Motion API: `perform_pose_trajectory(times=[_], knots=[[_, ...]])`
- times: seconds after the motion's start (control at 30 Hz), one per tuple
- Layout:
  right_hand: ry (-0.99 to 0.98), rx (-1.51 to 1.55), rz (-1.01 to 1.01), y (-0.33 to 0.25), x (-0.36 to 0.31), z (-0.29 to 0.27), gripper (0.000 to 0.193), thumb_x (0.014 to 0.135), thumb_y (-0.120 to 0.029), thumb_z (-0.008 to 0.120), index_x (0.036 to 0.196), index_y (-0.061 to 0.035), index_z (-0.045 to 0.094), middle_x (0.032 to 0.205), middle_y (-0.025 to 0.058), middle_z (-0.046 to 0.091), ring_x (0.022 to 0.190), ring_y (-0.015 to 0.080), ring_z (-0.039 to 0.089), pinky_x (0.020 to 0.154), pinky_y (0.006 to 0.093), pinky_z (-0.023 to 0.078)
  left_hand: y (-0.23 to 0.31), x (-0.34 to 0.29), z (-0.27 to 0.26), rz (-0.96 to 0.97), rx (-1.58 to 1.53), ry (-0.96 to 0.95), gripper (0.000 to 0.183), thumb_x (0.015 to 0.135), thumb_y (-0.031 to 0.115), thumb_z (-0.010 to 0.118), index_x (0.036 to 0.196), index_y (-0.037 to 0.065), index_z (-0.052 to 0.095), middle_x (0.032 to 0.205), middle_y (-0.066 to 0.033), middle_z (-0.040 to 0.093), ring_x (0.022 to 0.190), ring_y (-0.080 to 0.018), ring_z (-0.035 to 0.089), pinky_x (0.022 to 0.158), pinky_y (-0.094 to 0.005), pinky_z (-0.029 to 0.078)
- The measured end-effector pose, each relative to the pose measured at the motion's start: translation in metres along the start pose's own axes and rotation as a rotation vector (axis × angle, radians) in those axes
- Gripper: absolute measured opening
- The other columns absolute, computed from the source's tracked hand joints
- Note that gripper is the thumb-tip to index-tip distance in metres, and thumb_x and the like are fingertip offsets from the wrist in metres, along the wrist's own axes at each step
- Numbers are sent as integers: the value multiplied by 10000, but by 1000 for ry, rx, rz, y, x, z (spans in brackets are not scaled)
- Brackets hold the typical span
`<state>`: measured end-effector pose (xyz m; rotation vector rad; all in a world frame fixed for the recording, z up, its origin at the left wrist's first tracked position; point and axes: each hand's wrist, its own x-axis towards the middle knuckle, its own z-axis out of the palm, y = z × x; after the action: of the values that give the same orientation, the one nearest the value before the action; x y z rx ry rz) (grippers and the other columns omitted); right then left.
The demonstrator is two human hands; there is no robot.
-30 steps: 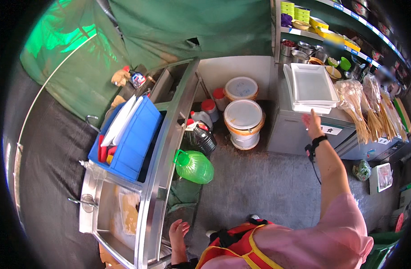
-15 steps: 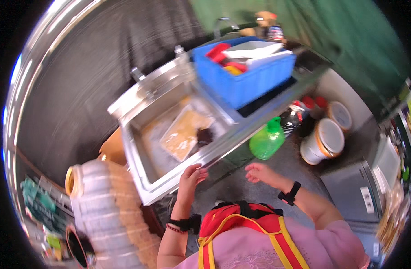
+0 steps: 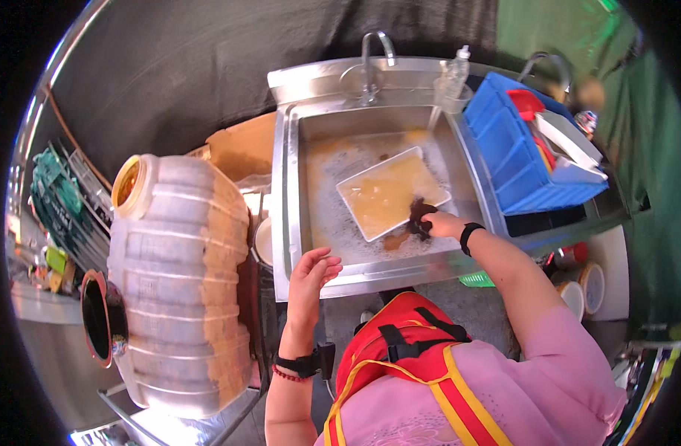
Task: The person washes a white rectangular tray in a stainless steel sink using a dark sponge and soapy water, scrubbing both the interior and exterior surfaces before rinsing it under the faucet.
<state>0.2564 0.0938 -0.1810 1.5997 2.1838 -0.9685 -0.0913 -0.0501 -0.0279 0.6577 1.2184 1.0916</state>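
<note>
A stainless steel sink (image 3: pixel 283 193) in front of me holds cloudy, yellowish water with suds. In it lies a white-rimmed rectangular tray (image 3: pixel 381 164), turned at an angle. My right hand (image 3: pixel 446 225) reaches into the sink, its fingers closed on a dark, wet cloth (image 3: pixel 421 213) at the tray's right corner. Just over the sink's front edge is my left hand (image 3: pixel 311 276), fingers loosely bent and apart, holding nothing.
A faucet (image 3: pixel 369 70) rises behind the sink, beside a clear pump bottle (image 3: pixel 454 73). To the right stands a blue crate (image 3: pixel 500 160) with white and red items. A large ribbed plastic barrel (image 3: pixel 177 275) lies on its side at the left. White lidded buckets (image 3: pixel 592 288) stand at lower right.
My view has turned rightward to face the sink squarely. My right hand has moved from in front of the counter into the sink and taken hold of the dark cloth. The left hand stays empty.
</note>
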Motion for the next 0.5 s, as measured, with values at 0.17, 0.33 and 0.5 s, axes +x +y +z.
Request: perform_pose_trajectory(times=[0.17, 0.33, 0.5], knots=[[-181, 7, 291, 53, 74, 47, 875, 700, -302, 711, 1419, -136, 241, 1331, 237, 419, 1175, 383, 475, 931, 462, 439, 16, 51, 10, -44, -94, 122, 242, 917, 78, 473, 1141, -6, 508, 981, -116, 625, 850, -161, 621, 785, -265, 493], [-84, 85, 200, 63, 97, 100, 597, 742, -190, 670, 1249, 14, 429, 1120, 253, 542, 1088, 378, 537, 902, 431, 454, 4, 128, 35, -205, -12, 135, 233, 915, 66, 463, 1132, 4, 518, 966, -103, 633, 844, -149, 620, 783, -254, 484], [-471, 386, -72, 39, 107, 24, 428, 744, -229, 609, 1113, -18, 552, 1015, 193, 616, 910, 318, 595, 772, 376, 466, -38, 197, 55, -462, 72, 51, 238, 915, 113, 486, 1130, 15, 518, 964, -91, 639, 857, -158, 620, 773, -255, 486]])
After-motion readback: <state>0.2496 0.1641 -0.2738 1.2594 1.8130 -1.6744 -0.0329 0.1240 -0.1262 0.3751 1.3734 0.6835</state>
